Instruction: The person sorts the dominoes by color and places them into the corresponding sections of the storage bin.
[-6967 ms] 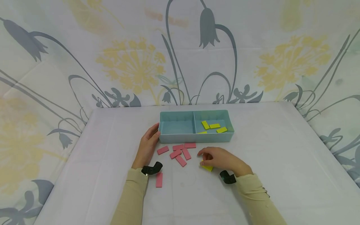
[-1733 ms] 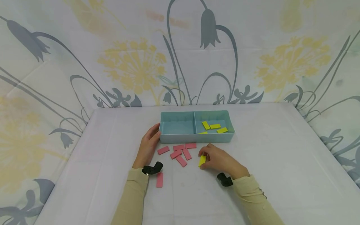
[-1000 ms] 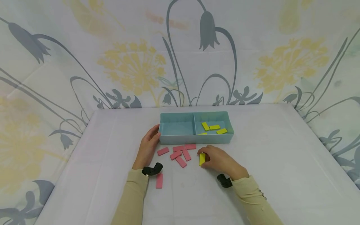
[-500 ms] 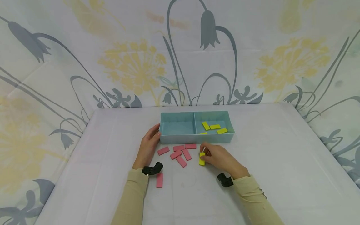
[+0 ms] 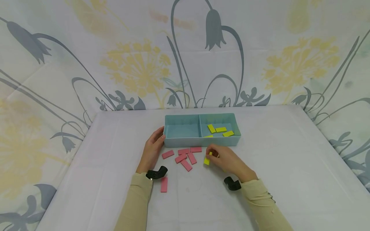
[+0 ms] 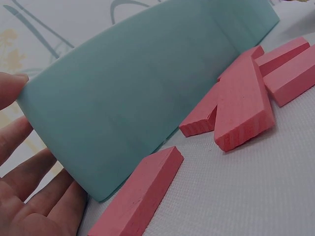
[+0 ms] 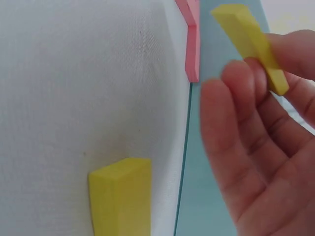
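The left hand (image 5: 151, 150) rests flat against the end of the blue box (image 5: 185, 139), fingers straight, so it cannot slide. The right hand (image 5: 225, 158) pinches a yellow block (image 7: 251, 39) just before the box, mid-tabletop. Another yellow block (image 5: 206, 160) and pink blocks (image 5: 185, 157) lie beside it.

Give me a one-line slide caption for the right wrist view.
Right hand pinches a yellow block beside the teal tray; another yellow block lies on the white cloth.
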`<state>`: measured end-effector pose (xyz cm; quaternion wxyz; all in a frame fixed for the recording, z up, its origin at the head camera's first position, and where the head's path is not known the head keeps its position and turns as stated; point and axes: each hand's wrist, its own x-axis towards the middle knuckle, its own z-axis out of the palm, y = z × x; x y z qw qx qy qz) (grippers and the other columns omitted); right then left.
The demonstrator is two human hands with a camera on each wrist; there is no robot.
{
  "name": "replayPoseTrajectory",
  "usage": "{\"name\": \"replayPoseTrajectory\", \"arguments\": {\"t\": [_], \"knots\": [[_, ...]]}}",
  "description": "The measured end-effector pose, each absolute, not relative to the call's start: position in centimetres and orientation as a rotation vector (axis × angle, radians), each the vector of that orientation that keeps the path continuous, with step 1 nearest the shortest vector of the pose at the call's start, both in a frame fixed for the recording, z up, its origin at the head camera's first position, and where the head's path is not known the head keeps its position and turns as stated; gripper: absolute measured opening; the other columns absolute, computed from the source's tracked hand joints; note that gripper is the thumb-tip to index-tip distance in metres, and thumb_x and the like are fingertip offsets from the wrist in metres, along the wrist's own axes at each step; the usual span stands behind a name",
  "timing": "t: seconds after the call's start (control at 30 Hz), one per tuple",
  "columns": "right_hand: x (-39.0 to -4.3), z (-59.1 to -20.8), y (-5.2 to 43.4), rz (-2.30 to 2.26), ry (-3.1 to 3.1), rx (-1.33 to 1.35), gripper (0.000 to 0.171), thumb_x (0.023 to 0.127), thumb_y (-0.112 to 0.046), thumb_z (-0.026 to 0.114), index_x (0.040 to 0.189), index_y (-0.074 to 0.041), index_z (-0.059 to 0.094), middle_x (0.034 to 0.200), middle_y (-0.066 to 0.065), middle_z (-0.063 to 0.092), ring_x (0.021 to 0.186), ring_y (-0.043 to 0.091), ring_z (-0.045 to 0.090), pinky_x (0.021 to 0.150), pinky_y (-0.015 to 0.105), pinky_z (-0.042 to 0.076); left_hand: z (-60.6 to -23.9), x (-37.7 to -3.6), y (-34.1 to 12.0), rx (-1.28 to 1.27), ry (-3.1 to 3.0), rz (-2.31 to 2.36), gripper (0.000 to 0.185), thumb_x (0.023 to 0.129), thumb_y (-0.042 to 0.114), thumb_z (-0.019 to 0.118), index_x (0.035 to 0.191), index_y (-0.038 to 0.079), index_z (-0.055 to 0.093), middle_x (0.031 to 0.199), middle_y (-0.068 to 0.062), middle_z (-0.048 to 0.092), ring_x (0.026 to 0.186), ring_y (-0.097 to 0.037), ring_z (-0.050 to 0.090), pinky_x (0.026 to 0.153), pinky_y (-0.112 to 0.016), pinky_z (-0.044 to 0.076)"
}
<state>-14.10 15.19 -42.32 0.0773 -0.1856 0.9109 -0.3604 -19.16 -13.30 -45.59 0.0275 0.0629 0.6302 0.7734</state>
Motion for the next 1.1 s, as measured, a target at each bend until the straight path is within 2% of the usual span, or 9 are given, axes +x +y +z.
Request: {"name": "replayPoseTrajectory", "arguments": {"t": [0.33, 0.5, 0.73, 0.87, 1.03, 1.1], "knots": [[-14.4, -42.1, 15.7, -1.226, 2.792, -0.568, 0.009, 0.086, -0.029, 0.06, 0.09, -0.021, 0.058, 0.078, -0.01, 0.056, 0.074, 0.009, 0.052, 0.064, 0.026, 0.046, -45.6, -19.1, -13.3, 0.205, 1.949, 2.386, 0.046, 0.092, 0.02, 0.05, 0.136, 0.011, 0.037, 0.14, -0.007, 0.033, 0.128, -0.02, 0.03, 0.102, -0.034, 0.026], [-14.6, -42.0, 15.9, -1.285, 2.777, -0.571, 0.009, 0.086, -0.029, 0.06, 0.089, -0.02, 0.06, 0.078, -0.009, 0.057, 0.073, 0.012, 0.052, 0.062, 0.027, 0.047, -45.5, -19.1, -13.3, 0.207, 1.949, 2.377, 0.048, 0.091, 0.022, 0.051, 0.136, 0.011, 0.037, 0.141, -0.006, 0.032, 0.129, -0.02, 0.029, 0.102, -0.032, 0.027], [-14.5, -42.0, 16.4, -1.44, 2.691, -0.407, 0.023, 0.086, -0.041, 0.055, 0.096, -0.02, 0.059, 0.077, 0.001, 0.057, 0.066, 0.019, 0.054, 0.057, 0.03, 0.046, -45.6, -19.2, -13.4, 0.213, 1.966, 2.348, 0.047, 0.093, 0.018, 0.048, 0.137, 0.008, 0.034, 0.142, -0.01, 0.029, 0.13, -0.024, 0.026, 0.102, -0.036, 0.026], [-14.6, -42.0, 16.7, -1.536, 2.679, -0.375, 0.023, 0.087, -0.036, 0.055, 0.1, -0.017, 0.059, 0.08, 0.008, 0.059, 0.067, 0.021, 0.055, 0.059, 0.033, 0.047, -45.5, -19.2, -13.4, 0.193, 1.97, 2.344, 0.047, 0.092, 0.021, 0.049, 0.137, 0.011, 0.036, 0.142, -0.007, 0.03, 0.13, -0.021, 0.027, 0.102, -0.034, 0.026], [-15.0, -42.0, 16.9, -1.648, 2.658, -0.303, 0.022, 0.09, -0.026, 0.054, 0.105, -0.01, 0.057, 0.083, 0.016, 0.06, 0.069, 0.029, 0.056, 0.064, 0.046, 0.048, -45.5, -19.1, -13.3, 0.198, 1.986, 2.35, 0.048, 0.091, 0.024, 0.051, 0.136, 0.012, 0.037, 0.141, -0.005, 0.031, 0.129, -0.019, 0.029, 0.102, -0.034, 0.027], [-15.0, -41.9, 17.0, -1.678, 2.661, -0.271, 0.023, 0.09, -0.027, 0.053, 0.106, -0.011, 0.057, 0.081, 0.014, 0.06, 0.068, 0.029, 0.056, 0.064, 0.047, 0.047, -45.6, -19.1, -13.3, 0.196, 1.991, 2.348, 0.049, 0.09, 0.026, 0.052, 0.136, 0.013, 0.037, 0.141, -0.005, 0.032, 0.128, -0.019, 0.029, 0.102, -0.033, 0.027]]}}
